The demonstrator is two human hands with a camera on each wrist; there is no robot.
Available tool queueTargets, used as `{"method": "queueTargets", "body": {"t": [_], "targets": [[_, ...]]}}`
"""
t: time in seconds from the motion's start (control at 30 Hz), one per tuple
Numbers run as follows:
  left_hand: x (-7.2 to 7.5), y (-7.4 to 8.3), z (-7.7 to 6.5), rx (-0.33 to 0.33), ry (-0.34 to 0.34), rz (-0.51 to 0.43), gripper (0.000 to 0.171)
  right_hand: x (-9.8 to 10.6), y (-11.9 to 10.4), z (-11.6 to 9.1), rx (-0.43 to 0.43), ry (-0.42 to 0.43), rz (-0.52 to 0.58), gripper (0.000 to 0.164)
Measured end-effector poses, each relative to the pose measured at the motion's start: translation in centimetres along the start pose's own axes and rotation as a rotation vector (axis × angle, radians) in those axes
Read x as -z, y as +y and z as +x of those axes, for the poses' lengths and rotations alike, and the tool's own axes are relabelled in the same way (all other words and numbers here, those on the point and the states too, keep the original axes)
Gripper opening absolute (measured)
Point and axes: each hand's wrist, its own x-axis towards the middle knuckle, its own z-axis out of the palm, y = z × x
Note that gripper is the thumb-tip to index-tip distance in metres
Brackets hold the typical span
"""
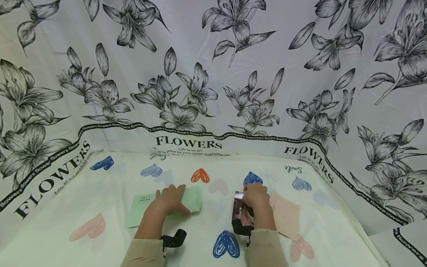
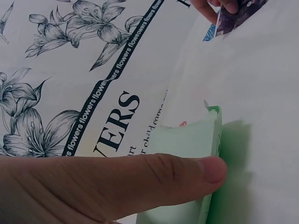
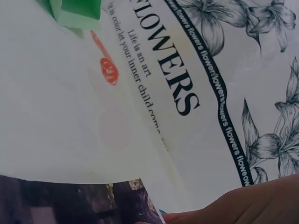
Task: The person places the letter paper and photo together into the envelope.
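My left hand (image 1: 168,202) lies across a pale green paper box (image 1: 194,196), its thumb along the near edge and its fingers over the far side. Close up in the left wrist view, the thumb (image 2: 187,179) presses on the box's side edge. The box's right end gapes, as the right wrist view shows (image 3: 77,14). A green flap with a small printed label (image 1: 145,199) shows left of the hand. My right hand (image 1: 257,198) pinches a glossy dark picture card (image 1: 241,211) by its upper part; in the right wrist view the fingers meet its corner.
A pale pink paper sheet (image 1: 287,215) lies just right of my right hand. The tabletop cloth (image 1: 110,200) is cream with printed hearts. Behind it hangs a white curtain (image 1: 186,33) with black flower drawings and lettering. Each wrist wears a black camera band (image 1: 175,238).
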Motion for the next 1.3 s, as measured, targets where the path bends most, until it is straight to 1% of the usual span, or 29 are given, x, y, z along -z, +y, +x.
{"method": "queueTargets", "body": {"t": [0.07,0.17,0.23,0.3,0.4,0.47,0.63,0.77,0.9,1.03,1.2,1.3], "targets": [[0.1,0.0,0.0,-0.002,0.013,-0.004,0.099,0.2,0.0,0.0,0.001,0.000,-0.005,0.027],[0.2,0.0,0.0,-0.005,0.032,-0.010,0.098,0.6,0.1,0.0,0.015,0.016,0.026,0.020],[0.2,0.1,0.0,-0.005,0.043,-0.012,0.097,1.0,0.1,0.0,0.038,0.044,0.072,0.021],[0.3,0.2,0.0,-0.003,0.050,-0.013,0.096,1.5,0.0,-0.1,0.052,0.080,0.150,0.023],[0.4,0.3,0.0,-0.005,0.064,-0.011,0.094,2.2,-0.1,-0.3,0.049,0.140,0.267,0.025],[0.4,0.4,0.0,-0.012,0.079,-0.012,0.093,2.7,-0.2,-0.4,0.031,0.171,0.330,0.027],[0.6,0.5,0.0,-0.034,0.124,-0.024,0.089,3.8,-0.6,-0.9,-0.002,0.249,0.444,0.027],[0.8,0.7,-0.1,-0.035,0.133,-0.053,0.088,4.4,-0.8,-1.1,-0.009,0.294,0.498,0.022],[0.9,0.8,-0.2,-0.040,0.143,-0.067,0.088,4.6,-0.9,-1.1,0.002,0.312,0.505,0.022],[0.7,0.8,-0.1,-0.048,0.176,-0.077,0.092,4.7,-1.1,-1.2,0.048,0.310,0.519,0.022],[0.4,0.8,0.1,-0.052,0.218,-0.074,0.099,4.9,-1.6,-1.6,0.114,0.282,0.558,0.019],[0.4,0.9,0.2,-0.056,0.238,-0.064,0.102,5.0,-1.9,-1.7,0.138,0.263,0.582,0.017]]}}
